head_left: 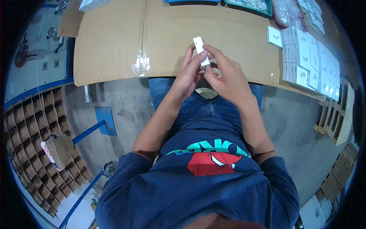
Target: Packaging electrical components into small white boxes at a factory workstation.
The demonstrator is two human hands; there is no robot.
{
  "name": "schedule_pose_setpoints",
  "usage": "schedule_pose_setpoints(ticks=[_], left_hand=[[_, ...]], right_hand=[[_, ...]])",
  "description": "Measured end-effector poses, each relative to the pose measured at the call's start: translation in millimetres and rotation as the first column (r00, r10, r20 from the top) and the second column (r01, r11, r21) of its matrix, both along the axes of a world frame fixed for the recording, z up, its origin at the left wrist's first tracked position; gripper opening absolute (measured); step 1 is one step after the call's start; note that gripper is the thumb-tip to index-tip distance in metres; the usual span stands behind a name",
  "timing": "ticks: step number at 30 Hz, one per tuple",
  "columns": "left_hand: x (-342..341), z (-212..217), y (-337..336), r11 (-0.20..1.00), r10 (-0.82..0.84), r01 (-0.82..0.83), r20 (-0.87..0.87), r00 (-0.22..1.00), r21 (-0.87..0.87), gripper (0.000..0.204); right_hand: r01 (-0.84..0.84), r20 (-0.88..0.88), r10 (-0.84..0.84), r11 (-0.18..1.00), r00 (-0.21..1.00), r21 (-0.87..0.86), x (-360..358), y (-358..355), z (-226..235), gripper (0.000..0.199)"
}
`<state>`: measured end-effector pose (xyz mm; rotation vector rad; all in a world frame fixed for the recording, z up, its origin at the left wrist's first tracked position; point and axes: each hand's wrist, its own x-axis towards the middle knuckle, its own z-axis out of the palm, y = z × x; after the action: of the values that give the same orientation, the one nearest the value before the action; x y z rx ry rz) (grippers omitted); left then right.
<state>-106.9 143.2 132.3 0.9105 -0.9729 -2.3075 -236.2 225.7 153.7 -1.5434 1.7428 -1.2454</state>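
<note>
A slim white box is held tilted above the near edge of the cardboard-covered table. My left hand is closed round its side, with the thumb lying across its front. My right hand also grips it, the index finger near its upper part and the thumb by its lower end. Fingers hide much of the lower part, and I cannot make out whether that end is open.
White cartons are stacked at the right table edge, beside a single white box. At the far side stand a blue tray, a green tray of small white pieces and a red tray with clear plastic. Cardboard dividers lie left.
</note>
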Motion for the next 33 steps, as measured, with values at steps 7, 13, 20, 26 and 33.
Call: schedule_pose_setpoints(ticks=[7,13,20,26,33], left_hand=[[-1.9,-12.4,-0.5,0.994,0.078,-0.071,-0.082,0.994,0.084,0.045],[-3.5,-11.5,5.6,0.983,0.129,-0.113,-0.109,0.986,0.146,0.042],[-4.7,-19.5,7.5,0.977,0.167,-0.144,-0.144,0.975,0.156,0.047],[-0.9,-25.2,4.5,0.995,0.076,-0.071,-0.087,0.993,0.063,0.058],[-6.7,-7.3,4.5,0.987,0.123,-0.127,-0.043,0.991,-0.103,0.065]], right_hand=[[-0.011,-0.104,0.015,0.999,0.994,0.038,2.0,-0.1,4.9,0.054],[-0.034,-0.116,0.036,0.999,0.993,0.019,1.2,0.9,0.6,0.051],[-0.033,-0.088,0.030,0.999,0.996,-0.023,0.4,2.3,-5.6,0.059],[-0.087,-0.104,0.091,0.995,0.990,0.040,-8.7,2.5,0.0,0.061],[-0.225,0.375,0.182,0.971,0.909,0.074,-34.9,7.2,3.6,0.067]])
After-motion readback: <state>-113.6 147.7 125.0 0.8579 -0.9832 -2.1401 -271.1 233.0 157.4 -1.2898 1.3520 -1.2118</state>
